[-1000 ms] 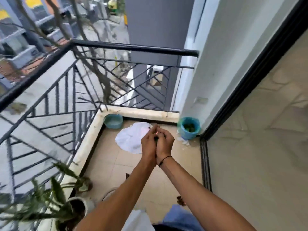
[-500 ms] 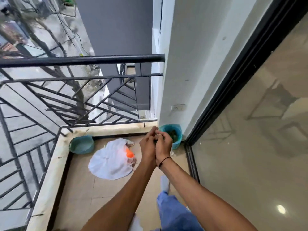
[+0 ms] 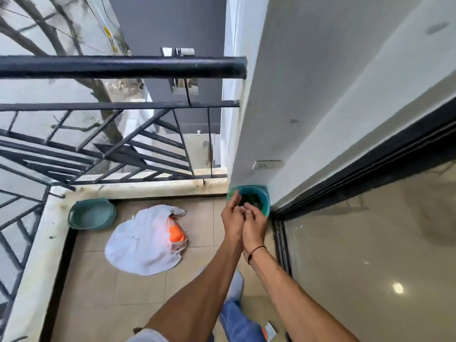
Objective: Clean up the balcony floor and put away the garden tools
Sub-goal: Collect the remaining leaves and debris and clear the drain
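A teal bucket (image 3: pixel 263 196) with dark soil and green scraps inside stands on the tiled balcony floor (image 3: pixel 98 287), in the corner between the white wall and the sliding door. Both my hands hover pressed side by side just over its rim. My left hand (image 3: pixel 232 215) has its fingers stretched up and loosened. My right hand (image 3: pixel 255 224) is cupped beside it, with a black band on the wrist. Whatever lies between the palms is hidden. A white plastic bag (image 3: pixel 140 245) lies flat on the tiles with an orange object (image 3: pixel 176 234) showing at its mouth.
A low teal basin (image 3: pixel 92 214) sits in the far left corner by the stone kerb (image 3: pixel 148 187). A black metal railing (image 3: pixel 123 66) closes the balcony. The glass sliding door (image 3: pixel 370 255) runs along the right, with a wall socket (image 3: pixel 267 165) above the bucket. My jeans-clad leg (image 3: pixel 237 317) is below.
I have stepped closer to the corner. My clasped hands moved forward over the teal bucket, and the left fingers have loosened from the tight clasp.
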